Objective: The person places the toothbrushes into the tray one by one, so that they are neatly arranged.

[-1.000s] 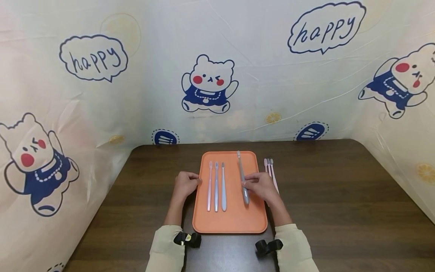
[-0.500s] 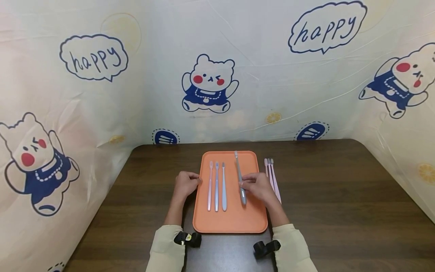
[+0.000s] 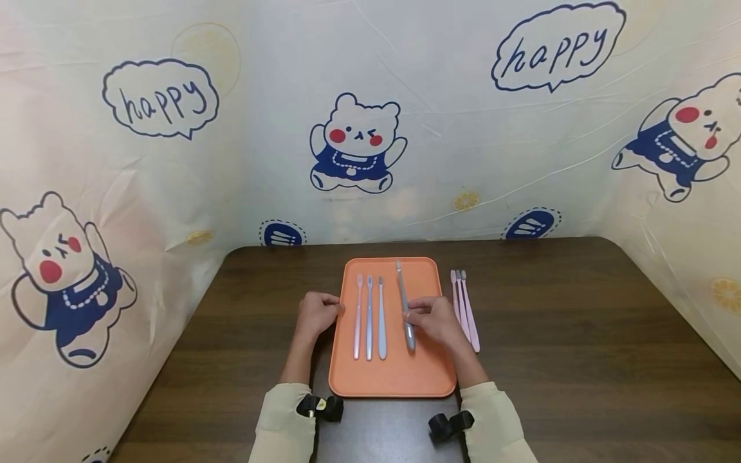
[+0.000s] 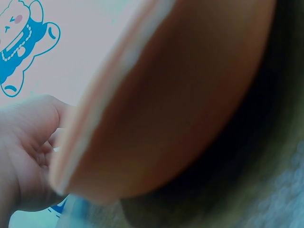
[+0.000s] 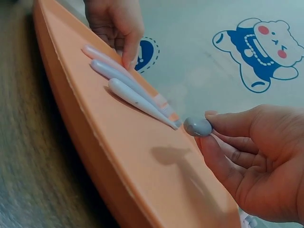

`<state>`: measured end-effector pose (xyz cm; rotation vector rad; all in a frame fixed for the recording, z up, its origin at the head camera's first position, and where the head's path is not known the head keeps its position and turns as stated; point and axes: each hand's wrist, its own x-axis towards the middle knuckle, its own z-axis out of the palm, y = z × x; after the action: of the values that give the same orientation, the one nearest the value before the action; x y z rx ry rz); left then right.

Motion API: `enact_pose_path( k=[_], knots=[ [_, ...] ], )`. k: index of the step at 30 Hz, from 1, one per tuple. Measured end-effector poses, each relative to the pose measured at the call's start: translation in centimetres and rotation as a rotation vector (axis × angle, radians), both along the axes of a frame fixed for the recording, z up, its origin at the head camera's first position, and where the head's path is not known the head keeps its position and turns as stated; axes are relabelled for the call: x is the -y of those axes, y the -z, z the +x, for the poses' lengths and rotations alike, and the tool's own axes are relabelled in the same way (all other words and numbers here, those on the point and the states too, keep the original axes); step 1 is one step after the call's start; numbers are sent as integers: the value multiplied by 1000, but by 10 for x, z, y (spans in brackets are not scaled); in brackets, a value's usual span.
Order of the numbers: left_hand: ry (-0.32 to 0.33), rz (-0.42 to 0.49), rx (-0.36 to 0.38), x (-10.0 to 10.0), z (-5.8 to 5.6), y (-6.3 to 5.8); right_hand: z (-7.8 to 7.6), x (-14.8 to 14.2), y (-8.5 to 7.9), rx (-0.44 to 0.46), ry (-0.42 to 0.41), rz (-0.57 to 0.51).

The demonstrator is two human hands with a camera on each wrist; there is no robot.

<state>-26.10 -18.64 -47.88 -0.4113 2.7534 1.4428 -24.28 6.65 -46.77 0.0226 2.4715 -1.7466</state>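
An orange tray (image 3: 359, 379) lies in front of the person. The left hand (image 3: 317, 315) holds its left edge, thumb and fingers at the rim. Above the tray's right half, the right hand (image 3: 437, 318) pinches a grey toothbrush (image 3: 403, 292) between thumb and fingers, bristle end pointing away. In the right wrist view the handle end of this toothbrush (image 5: 197, 127) sticks out of the grip, over its shadow on the tray. Side by side on the tray's left half lie a pink toothbrush (image 3: 357, 321), a lavender-blue toothbrush (image 3: 369, 321) and a light blue toothbrush (image 3: 381, 325).
Just right of the tray, more toothbrushes (image 3: 471, 321) with pinkish handles lie close together on the dark wooden table (image 3: 579, 334). A patterned curtain (image 3: 446, 148) with bear drawings surrounds the table's back and sides. Each sleeve carries a black wrist device (image 3: 451, 426).
The right hand has moved left over the tray with the grey toothbrush, which now stands closer to the three lying there. The left hand and the tray stay put.
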Motion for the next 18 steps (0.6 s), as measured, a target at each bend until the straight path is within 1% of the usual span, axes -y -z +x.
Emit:
enact_pose_path(
  k=[7, 13, 18],
  knots=[
    [3, -19, -25, 0, 1, -1, 1, 6, 3, -6, -18, 8],
    [6, -7, -18, 0, 0, -1, 2, 11, 5, 14, -9, 3],
    [12, -11, -21, 0, -1, 0, 4, 13, 6, 13, -6, 2]
  ],
)
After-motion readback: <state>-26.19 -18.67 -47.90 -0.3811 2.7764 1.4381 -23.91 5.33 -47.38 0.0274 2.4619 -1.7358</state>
